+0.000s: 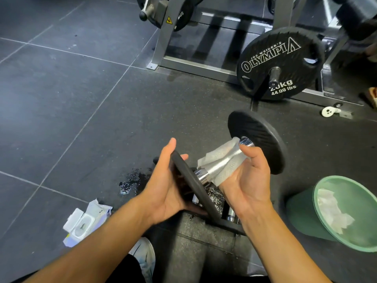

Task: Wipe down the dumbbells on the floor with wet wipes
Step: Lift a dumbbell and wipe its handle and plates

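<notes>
Dumbbell [216, 172] up off the floor and tilted, near plate low by the person's lap, far plate [257, 139] raised toward the weight rack, and that angle looks chosen to turn the chrome handle up to the camera for cleaning. Left hand [163, 188] cups the near plate [189, 180], fingers and thumb spread along its rim, steadying the weight so it cannot roll. Right hand [251, 180] lies under the handle with a wet wipe [222, 162] draped between palm and knurled bar; the fingers curl only loosely around wipe and handle, thumb lifted near the far collar, so this reads as a sliding wipe and not a hard clamp. Handle wiping is the step in hand, I'd say, with the plates perhaps to follow. Beneath it, more chrome bars [230, 213] show on the dark rubber floor [102, 129], likely other dumbbells waiting. Wipes pack [83, 223] sits lid open on the floor to the left, within easy reach. Green bin [346, 213] is tipped toward the person on the right, crumpled used wipes inside, handy for dropping this one. A wet patch [132, 180] glistens just left of the near plate.
</notes>
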`<control>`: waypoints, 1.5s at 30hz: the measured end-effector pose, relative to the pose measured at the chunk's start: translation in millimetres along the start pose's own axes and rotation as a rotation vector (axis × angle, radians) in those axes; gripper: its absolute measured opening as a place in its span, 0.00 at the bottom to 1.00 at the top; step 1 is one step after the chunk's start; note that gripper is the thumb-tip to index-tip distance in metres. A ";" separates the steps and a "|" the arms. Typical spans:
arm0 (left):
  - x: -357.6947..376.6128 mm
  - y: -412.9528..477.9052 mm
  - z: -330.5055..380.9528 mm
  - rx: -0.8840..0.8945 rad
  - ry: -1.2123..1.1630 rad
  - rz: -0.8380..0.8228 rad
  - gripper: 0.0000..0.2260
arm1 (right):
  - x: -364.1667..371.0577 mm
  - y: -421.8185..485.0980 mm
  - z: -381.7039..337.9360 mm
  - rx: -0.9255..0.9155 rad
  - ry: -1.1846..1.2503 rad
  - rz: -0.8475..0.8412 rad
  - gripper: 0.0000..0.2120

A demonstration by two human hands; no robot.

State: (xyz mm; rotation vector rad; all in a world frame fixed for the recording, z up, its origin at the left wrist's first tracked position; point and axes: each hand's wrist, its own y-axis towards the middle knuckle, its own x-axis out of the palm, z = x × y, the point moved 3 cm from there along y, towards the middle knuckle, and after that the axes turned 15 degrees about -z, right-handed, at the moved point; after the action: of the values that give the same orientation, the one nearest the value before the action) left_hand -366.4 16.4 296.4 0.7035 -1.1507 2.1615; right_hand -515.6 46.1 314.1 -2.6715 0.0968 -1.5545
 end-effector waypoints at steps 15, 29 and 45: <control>7.0 2.2 -0.2 0.069 0.099 -0.047 0.29 | -10.0 0.5 -3.7 -0.016 0.025 0.005 0.08; -15.1 9.3 9.5 0.427 0.318 0.226 0.24 | -15.7 2.6 -7.2 -0.082 0.055 0.035 0.06; -30.4 5.2 16.7 0.649 0.427 0.315 0.20 | -18.9 3.9 0.3 -0.056 0.045 0.062 0.14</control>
State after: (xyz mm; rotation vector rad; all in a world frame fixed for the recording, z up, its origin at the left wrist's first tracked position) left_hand -346.2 -7.8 281.0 0.2849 -0.3416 2.8066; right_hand -524.8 43.7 297.3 -2.6481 0.2255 -1.6171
